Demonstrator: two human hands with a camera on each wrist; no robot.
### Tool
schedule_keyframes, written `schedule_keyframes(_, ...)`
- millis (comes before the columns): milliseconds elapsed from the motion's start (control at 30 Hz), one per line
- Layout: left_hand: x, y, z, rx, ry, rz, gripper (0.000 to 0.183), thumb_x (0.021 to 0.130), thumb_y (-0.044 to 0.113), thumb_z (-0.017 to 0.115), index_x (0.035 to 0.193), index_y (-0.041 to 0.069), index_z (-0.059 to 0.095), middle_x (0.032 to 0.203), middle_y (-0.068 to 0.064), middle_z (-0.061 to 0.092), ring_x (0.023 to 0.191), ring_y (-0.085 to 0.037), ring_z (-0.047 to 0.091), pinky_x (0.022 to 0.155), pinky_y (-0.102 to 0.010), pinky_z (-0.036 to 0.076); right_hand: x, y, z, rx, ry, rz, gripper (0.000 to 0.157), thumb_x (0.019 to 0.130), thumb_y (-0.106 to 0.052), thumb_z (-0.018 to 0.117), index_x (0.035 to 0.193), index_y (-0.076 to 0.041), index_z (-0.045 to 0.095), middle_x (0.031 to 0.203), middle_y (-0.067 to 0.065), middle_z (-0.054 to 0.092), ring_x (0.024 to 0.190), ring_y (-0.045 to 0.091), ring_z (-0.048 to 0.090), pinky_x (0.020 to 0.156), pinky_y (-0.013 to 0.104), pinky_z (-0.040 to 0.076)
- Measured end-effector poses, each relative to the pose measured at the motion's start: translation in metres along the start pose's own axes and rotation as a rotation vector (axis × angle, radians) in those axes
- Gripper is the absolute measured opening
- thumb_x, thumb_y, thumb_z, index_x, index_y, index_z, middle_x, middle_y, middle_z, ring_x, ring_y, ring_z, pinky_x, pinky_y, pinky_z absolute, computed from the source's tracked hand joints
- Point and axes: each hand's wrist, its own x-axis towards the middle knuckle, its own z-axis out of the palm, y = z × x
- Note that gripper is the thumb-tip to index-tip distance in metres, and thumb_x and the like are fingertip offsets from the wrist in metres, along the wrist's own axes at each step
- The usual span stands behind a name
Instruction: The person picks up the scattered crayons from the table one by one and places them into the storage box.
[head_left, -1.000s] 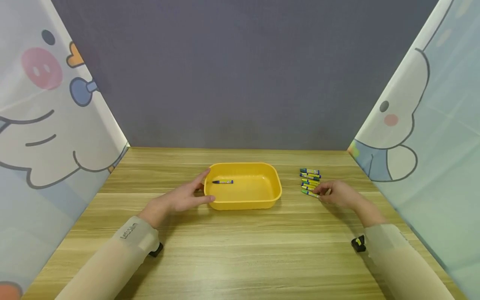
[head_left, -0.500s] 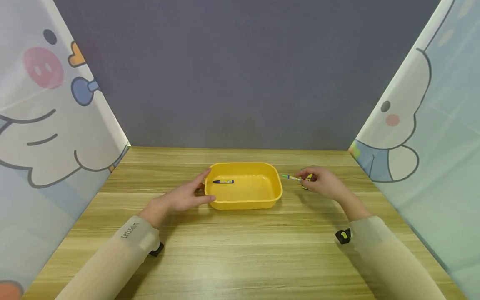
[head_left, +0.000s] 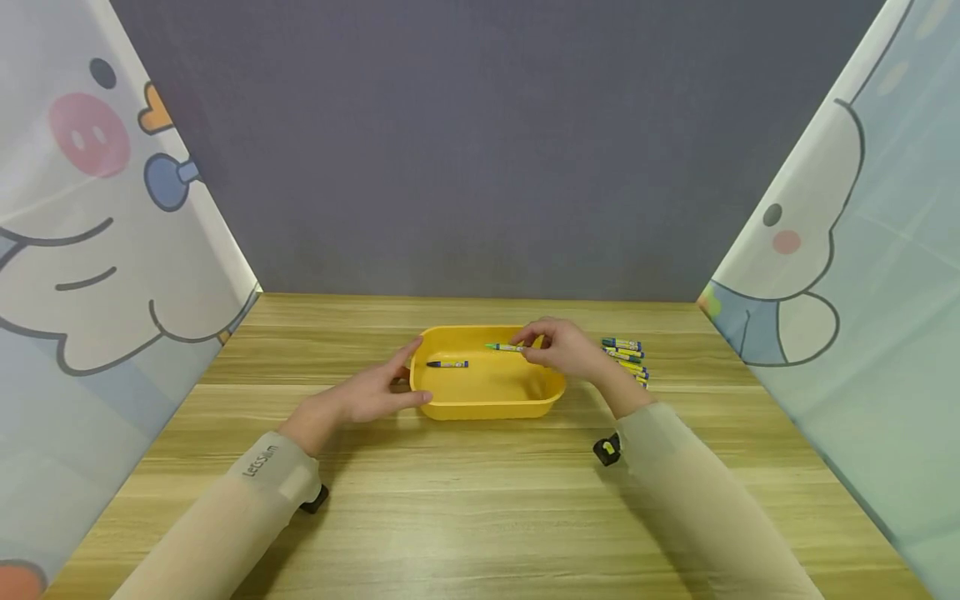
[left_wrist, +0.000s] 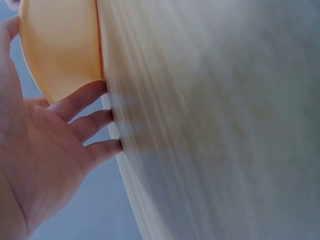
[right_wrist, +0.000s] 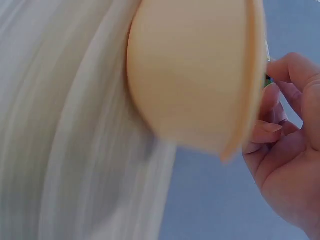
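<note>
A yellow plastic bin [head_left: 483, 411] sits on the table with a dark blue crayon [head_left: 447, 364] lying inside, near its left end. My left hand [head_left: 367, 393] rests against the bin's left end, thumb on the front corner and index finger at the back. The left wrist view shows the other fingers spread, tips at the tabletop. Over the right part of the bin, my right hand [head_left: 564, 348] pinches a green crayon [head_left: 507, 347], its tip pointing left. From the right wrist, the bin's wall [right_wrist: 190, 75] hides most of that crayon beside the fingers [right_wrist: 292, 70].
Several more crayons [head_left: 622, 343] with yellow wrappers lie in a loose stack on the wooden table [head_left: 465, 500], right of the bin. A grey panel [head_left: 480, 150] stands behind, and cartoon-printed cloths [head_left: 885, 333] flank both sides.
My right hand has picked the green crayon from the right-hand group and carried it left to above the bin. The left hand has stayed at the bin's left end.
</note>
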Motion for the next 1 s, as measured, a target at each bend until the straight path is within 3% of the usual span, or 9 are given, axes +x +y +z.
schedule_keyframes(200, 0.002, 0.001, 0.0, 0.001, 0.005, 0.006, 0.11, 0.101, 0.072, 0.065, 0.179, 0.031, -0.001, 0.156, -0.017, 0.063, 0.147, -0.039, 0.059, 0.126, -0.065, 0.041, 0.028, -0.009, 0.031, 0.015, -0.042, -0.022, 0.024, 0.106, -0.013, 0.07, 0.127, -0.011, 0.081, 0.115, 0.01, 0.072, 0.068, 0.013, 0.054, 0.065, 0.028, 0.052)
schedule_keyframes(500, 0.003, 0.002, 0.0, -0.008, 0.001, 0.006, 0.109, 0.101, 0.071, 0.065, 0.179, 0.032, -0.001, 0.156, -0.018, 0.063, 0.147, -0.04, 0.059, 0.125, -0.065, 0.042, 0.058, -0.023, 0.064, 0.007, -0.079, 0.004, 0.025, 0.104, -0.015, 0.07, 0.126, -0.013, 0.082, 0.119, 0.005, 0.081, 0.081, 0.012, 0.061, 0.073, 0.024, 0.054)
schedule_keyframes(700, 0.002, 0.0, 0.001, -0.016, -0.006, 0.019, 0.109, 0.102, 0.07, 0.065, 0.179, 0.03, -0.001, 0.158, -0.018, 0.062, 0.147, -0.039, 0.06, 0.125, -0.065, 0.042, 0.067, -0.022, 0.081, 0.011, -0.08, 0.036, 0.022, 0.104, -0.014, 0.072, 0.122, -0.013, 0.083, 0.114, 0.004, 0.078, 0.092, 0.015, 0.06, 0.082, 0.027, 0.051)
schedule_keyframes(933, 0.002, -0.001, 0.0, -0.009, -0.006, 0.013, 0.109, 0.102, 0.07, 0.065, 0.179, 0.03, -0.001, 0.157, -0.018, 0.063, 0.147, -0.04, 0.06, 0.125, -0.065, 0.042, 0.072, -0.017, 0.092, 0.003, -0.1, 0.075, 0.02, 0.103, -0.01, 0.073, 0.119, -0.015, 0.084, 0.117, 0.004, 0.078, 0.088, 0.017, 0.06, 0.074, 0.027, 0.053)
schedule_keyframes(1000, 0.002, -0.002, 0.0, -0.009, -0.007, 0.012, 0.109, 0.102, 0.07, 0.064, 0.179, 0.029, -0.002, 0.157, -0.018, 0.063, 0.147, -0.04, 0.06, 0.125, -0.065, 0.042, 0.073, -0.018, 0.092, -0.018, -0.101, 0.072, 0.02, 0.103, -0.009, 0.073, 0.118, -0.016, 0.085, 0.12, 0.002, 0.079, 0.09, 0.016, 0.061, 0.078, 0.028, 0.054)
